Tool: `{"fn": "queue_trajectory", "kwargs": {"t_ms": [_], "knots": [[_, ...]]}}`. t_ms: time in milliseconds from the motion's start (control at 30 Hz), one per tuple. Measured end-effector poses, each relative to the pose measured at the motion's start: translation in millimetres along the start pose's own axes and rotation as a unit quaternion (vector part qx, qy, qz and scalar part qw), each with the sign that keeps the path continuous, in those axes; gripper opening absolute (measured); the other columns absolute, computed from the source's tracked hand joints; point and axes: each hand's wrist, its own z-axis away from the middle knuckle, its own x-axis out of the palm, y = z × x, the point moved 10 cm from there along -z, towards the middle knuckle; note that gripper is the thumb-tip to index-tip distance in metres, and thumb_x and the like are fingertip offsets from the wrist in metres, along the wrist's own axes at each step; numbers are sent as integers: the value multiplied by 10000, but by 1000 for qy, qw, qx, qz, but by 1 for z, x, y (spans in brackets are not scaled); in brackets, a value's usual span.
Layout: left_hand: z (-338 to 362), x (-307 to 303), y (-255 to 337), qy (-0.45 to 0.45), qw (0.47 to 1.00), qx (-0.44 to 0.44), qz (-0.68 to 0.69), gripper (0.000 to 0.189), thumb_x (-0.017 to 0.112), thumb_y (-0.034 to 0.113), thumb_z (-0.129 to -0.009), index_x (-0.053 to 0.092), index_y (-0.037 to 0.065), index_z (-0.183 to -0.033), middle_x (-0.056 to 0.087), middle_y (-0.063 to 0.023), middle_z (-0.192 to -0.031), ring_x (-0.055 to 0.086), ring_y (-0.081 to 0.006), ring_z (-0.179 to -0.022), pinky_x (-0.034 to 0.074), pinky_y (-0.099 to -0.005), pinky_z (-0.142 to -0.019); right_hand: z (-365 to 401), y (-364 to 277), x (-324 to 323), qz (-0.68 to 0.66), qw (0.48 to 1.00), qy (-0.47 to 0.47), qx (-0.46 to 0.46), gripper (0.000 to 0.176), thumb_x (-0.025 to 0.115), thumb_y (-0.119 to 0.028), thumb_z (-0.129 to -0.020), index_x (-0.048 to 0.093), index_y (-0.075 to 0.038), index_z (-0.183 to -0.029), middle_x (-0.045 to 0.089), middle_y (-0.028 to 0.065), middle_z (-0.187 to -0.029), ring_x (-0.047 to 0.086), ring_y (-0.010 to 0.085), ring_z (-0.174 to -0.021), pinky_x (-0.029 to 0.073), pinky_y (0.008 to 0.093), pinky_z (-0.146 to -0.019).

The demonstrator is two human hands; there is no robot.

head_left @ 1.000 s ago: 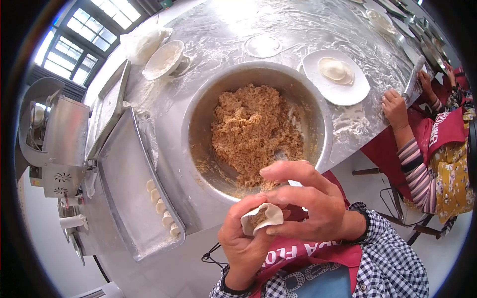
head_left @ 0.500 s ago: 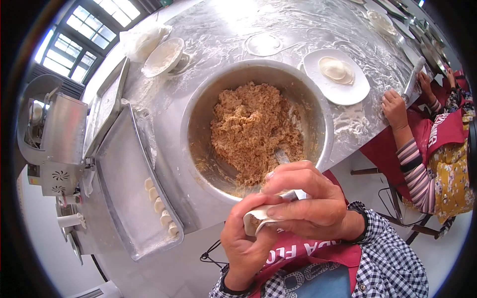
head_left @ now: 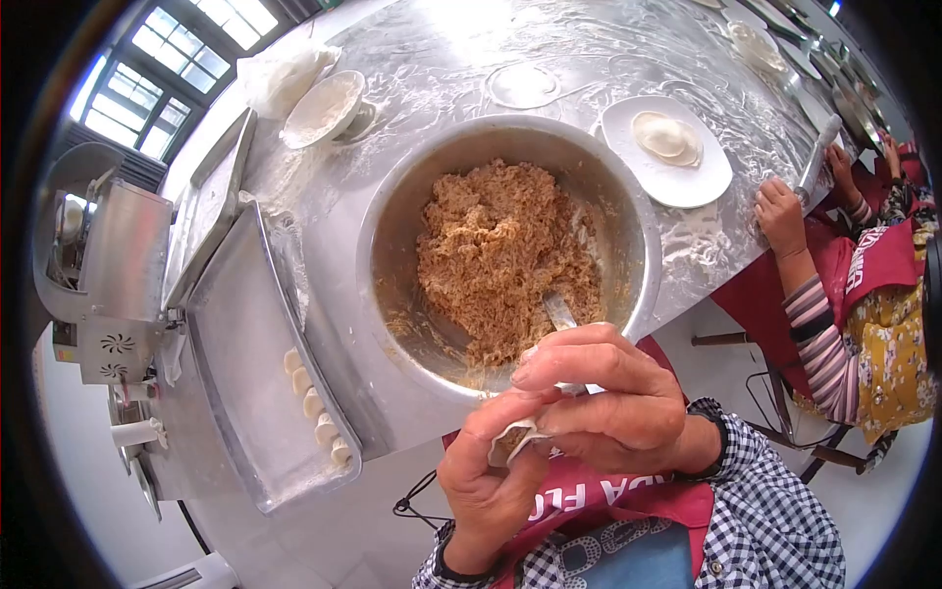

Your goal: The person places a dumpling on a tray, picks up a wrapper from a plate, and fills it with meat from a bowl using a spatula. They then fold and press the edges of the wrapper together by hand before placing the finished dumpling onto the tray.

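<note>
On the floury metal bench [head_left: 339, 245], with a tray [head_left: 250, 339] at left and a plate [head_left: 677, 189] at far right, a bowl [head_left: 394, 280] of filling [head_left: 505, 255] stands beyond the left hand [head_left: 491, 481] and right hand [head_left: 628, 407], whose fingers [head_left: 584, 363] together pinch a partly open dumpling [head_left: 508, 445] on the bowl's near side.

At the upper left there are windows [head_left: 167, 44] with dark frames, which divide the glass into many small panes. The panes are very bright, almost white. Under them is a dark panel [head_left: 118, 152] with narrow slats. A large metal table [head_left: 339, 255] fills the middle of the room, and its far part carries a strong white shine [head_left: 471, 12]. Below the table's near edge, the floor [head_left: 324, 550] is pale and looks smooth. On the right side stands a brown chair [head_left: 834, 452], only partly visible.
</note>
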Motion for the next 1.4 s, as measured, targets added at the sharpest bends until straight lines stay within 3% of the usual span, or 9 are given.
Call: {"fn": "queue_trajectory", "kwargs": {"t_ms": [133, 200, 300, 433, 500, 700, 933, 1100, 1400], "knots": [[2, -7, -2, 12, 1000, -9, -12, 322, 617, 26, -804, 507, -23, -1103, 590, -106, -1044, 562, -147, -955, 453, -259, -824, -3, -2, -1, 7, 1000, 3, 6, 302, 727, -96, -655, 612, -8, -919, 575, 153, -1064, 585, 278, -922, 479, 354, -766], [5, -3, -6, -33, 999, -32, -13, 404, 539, -110, -755, 497, -10, -1145, 586, -112, -1063, 579, -169, -958, 459, -274, -831, -3, 8, 2, -32, 998, -4, 61, 361, 732, -84, -640, 606, -25, -974, 559, 158, -1104, 579, 283, -953, 474, 361, -789], [4, -1, -6, -29, 998, -50, 14, 416, 543, -102, -756, 481, -18, -1159, 587, -104, -1056, 580, -165, -951, 458, -276, -831, -5, 13, 8, -93, 992, -43, 71, 379, 728, -63, -624, 613, -44, -984, 543, 164, -1135, 571, 284, -980, 468, 360, -804], [4, 0, -8, -21, 997, -66, 22, 430, 546, -92, -756, 467, -25, -1173, 584, -98, -1047, 575, -159, -955, 457, -269, -826, -6, 14, 12, -104, 989, -70, 75, 364, 721, -46, -626, 616, -50, -974, 540, 167, -1144, 562, 285, -1002, 465, 357, -812], [2, 0, -5, -9, 998, -59, 5, 396, 632, 65, -788, 473, -27, -1140, 576, -87, -1026, 562, -138, -925, 454, -250, -802, -3, 14, 13, -100, 991, -69, 64, 339, 717, -33, -625, 618, -47, -950, 541, 165, -1143, 561, 278, -1002, 466, 354, -810], [2, -1, -12, -7, 995, -95, 17, 392, 594, -9, -773, 463, -28, -1143, 566, -106, -1047, 556, -147, -945, 448, -259, -825, 2, 20, 5, -101, 988, -23, 117, 262, 720, -33, -623, 621, -48, -865, 543, 176, -1130, 584, 274, -946, 481, 354, -766], [-5, 4, -4, -41, 996, -41, 60, 407, 512, -103, -764, 464, -20, -1160, 571, -135, -1066, 560, -179, -972, 457, -278, -830, 3, 7, 0, -31, 999, -8, 24, 219, 720, -42, -637, 611, -43, -828, 570, 184, -1060, 597, 285, -903, 482, 343, -729], [-3, -1, 1, -25, 998, 12, 47, 338, 590, 39, -837, 476, -21, -1150, 573, -160, -1065, 561, -210, -988, 458, -304, -838, 1, 4, -1, -6, 1000, 4, 24, 180, 720, -70, -645, 594, -29, -767, 582, 179, -1043, 600, 285, -896, 483, 345, -727], [0, 1, 3, -18, 1000, 21, 13, 299, 591, 16, -829, 517, -35, -1114, 565, -155, -1112, 561, -224, -1013, 439, -312, -881, 0, 3, 2, -8, 1000, -18, 0, 168, 705, -75, -673, 596, -9, -783, 584, 180, -1044, 592, 273, -908, 476, 337, -745]]}}
